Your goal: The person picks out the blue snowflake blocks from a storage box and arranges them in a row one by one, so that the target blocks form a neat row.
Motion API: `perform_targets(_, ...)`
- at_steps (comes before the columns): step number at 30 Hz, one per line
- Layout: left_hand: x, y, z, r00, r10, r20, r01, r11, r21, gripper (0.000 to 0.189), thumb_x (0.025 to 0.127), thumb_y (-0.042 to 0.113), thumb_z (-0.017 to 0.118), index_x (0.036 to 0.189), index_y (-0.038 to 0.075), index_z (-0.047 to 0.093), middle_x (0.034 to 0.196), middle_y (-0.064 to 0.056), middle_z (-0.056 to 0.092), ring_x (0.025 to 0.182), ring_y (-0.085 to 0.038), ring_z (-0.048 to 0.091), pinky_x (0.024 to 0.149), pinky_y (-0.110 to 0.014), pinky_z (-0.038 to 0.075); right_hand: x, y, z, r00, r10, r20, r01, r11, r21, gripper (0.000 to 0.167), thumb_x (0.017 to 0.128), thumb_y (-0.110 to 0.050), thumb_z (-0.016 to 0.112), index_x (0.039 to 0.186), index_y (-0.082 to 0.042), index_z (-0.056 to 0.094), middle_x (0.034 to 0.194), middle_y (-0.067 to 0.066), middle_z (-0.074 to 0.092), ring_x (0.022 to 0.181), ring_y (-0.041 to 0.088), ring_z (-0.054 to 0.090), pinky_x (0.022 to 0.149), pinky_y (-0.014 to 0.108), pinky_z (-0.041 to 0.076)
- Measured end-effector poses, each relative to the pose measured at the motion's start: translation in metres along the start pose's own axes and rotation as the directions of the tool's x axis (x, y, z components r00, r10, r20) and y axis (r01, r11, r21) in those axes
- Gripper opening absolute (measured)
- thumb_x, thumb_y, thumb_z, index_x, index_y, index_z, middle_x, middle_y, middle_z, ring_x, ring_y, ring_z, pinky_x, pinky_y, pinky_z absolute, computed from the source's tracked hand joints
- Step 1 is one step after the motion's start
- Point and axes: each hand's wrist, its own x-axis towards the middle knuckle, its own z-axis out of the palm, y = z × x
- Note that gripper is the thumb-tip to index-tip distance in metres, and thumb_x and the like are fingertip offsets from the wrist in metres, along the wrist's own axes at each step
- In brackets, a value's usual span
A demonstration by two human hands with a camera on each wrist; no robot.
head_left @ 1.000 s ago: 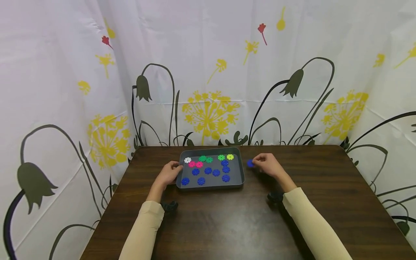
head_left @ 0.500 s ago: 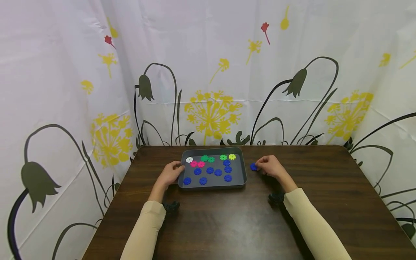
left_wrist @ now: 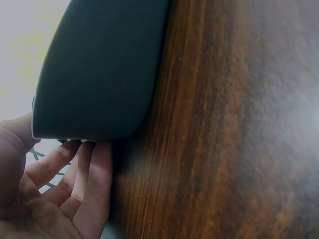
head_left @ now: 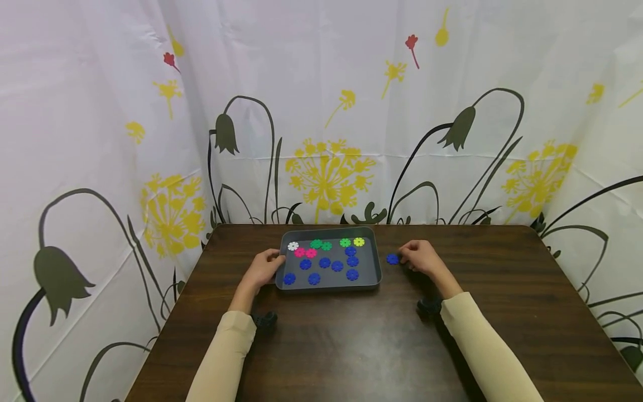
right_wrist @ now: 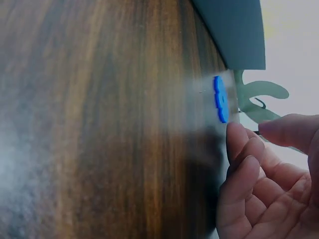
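Note:
My left hand grips the left side of a dark grey tray, thumb at the rim and fingers against the outside wall. In the left wrist view the fingertips go partly out of sight behind the tray. A blue flower-shaped disc lies flat on the table, just right of the tray. My right hand is beside this disc, fingers loosely bent and holding nothing. In the right wrist view one fingertip is close to the edge of the blue disc; whether they touch I cannot tell.
Inside the tray lie several blue discs, several green ones, two pink ones, a white disc and a yellow disc. The brown wooden table ends at a patterned curtain.
My right hand has let go of the blue disc and shifted slightly right of it; the disc now lies flat. The left hand keeps its grip on the tray. The view has shifted slightly.

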Motion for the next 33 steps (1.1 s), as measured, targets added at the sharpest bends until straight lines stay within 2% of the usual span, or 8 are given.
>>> perform_targets(9, 0.001, -0.005, -0.001, 1.000, 0.003, 0.002, -0.003, 1.000, -0.010, 0.051, 0.112, 0.031, 0.056, 0.154, 0.002, 0.052, 0.131, -0.022, 0.063, 0.105, -0.023, 0.068, 0.084, -0.037, 0.068, 0.004, -0.002, 0.001, 1.000, -0.023, -0.001, 0.023, 1.000, -0.015, 0.033, 0.111, -0.021, 0.059, 0.118, 0.008, 0.072, 0.085, 0.009, 0.075, 0.064, 0.014, 0.059, 0.056, 0.026, 0.053)
perform_targets(16, -0.001, -0.005, 0.000, 1.000, 0.023, 0.003, -0.023, 0.999, -0.049, 0.051, 0.112, 0.032, 0.058, 0.151, 0.000, 0.055, 0.128, -0.022, 0.064, 0.105, -0.024, 0.069, 0.085, -0.040, 0.068, 0.000, -0.022, 0.008, 0.989, -0.148, -0.023, 0.145, 0.984, -0.099, 0.031, 0.110, -0.022, 0.061, 0.118, 0.005, 0.074, 0.085, 0.010, 0.074, 0.066, 0.015, 0.058, 0.061, 0.028, 0.051)
perform_targets(22, -0.006, -0.006, 0.000, 1.000, 0.020, -0.011, -0.021, 0.998, -0.058, 0.052, 0.112, 0.034, 0.058, 0.153, 0.001, 0.055, 0.132, -0.021, 0.063, 0.111, -0.026, 0.067, 0.089, -0.039, 0.068, -0.012, -0.048, 0.029, 0.966, -0.249, 0.066, 0.254, 0.962, -0.100, 0.024, 0.107, -0.017, 0.067, 0.120, 0.002, 0.074, 0.095, 0.015, 0.071, 0.071, 0.019, 0.061, 0.062, 0.030, 0.058)
perform_targets(26, -0.007, -0.007, 0.001, 1.000, 0.027, -0.016, -0.028, 0.997, -0.070, 0.052, 0.113, 0.034, 0.057, 0.153, 0.001, 0.054, 0.133, -0.023, 0.064, 0.112, -0.026, 0.067, 0.088, -0.038, 0.068, -0.017, -0.061, 0.043, 0.944, -0.300, 0.139, 0.321, 0.933, -0.163, 0.022, 0.106, -0.014, 0.068, 0.119, 0.002, 0.076, 0.099, 0.012, 0.073, 0.081, 0.017, 0.063, 0.068, 0.027, 0.058)
perform_targets(29, -0.006, -0.008, 0.002, 0.999, 0.029, -0.020, -0.030, 0.996, -0.081, 0.052, 0.112, 0.035, 0.058, 0.151, 0.001, 0.057, 0.133, -0.023, 0.065, 0.111, -0.025, 0.068, 0.085, -0.036, 0.068, -0.019, -0.064, 0.051, 0.933, -0.311, 0.183, 0.344, 0.919, -0.193, 0.022, 0.105, -0.013, 0.069, 0.118, 0.002, 0.076, 0.101, 0.014, 0.076, 0.081, 0.015, 0.064, 0.069, 0.026, 0.058)
perform_targets(33, -0.006, -0.009, 0.000, 0.999, 0.031, -0.020, -0.033, 0.996, -0.086, 0.051, 0.112, 0.035, 0.059, 0.150, 0.001, 0.059, 0.135, -0.024, 0.066, 0.113, -0.026, 0.068, 0.082, -0.033, 0.068, -0.022, -0.068, 0.060, 0.933, -0.292, 0.209, 0.333, 0.922, -0.196, 0.021, 0.105, -0.012, 0.069, 0.119, 0.002, 0.076, 0.102, 0.017, 0.077, 0.072, 0.014, 0.065, 0.066, 0.026, 0.059)
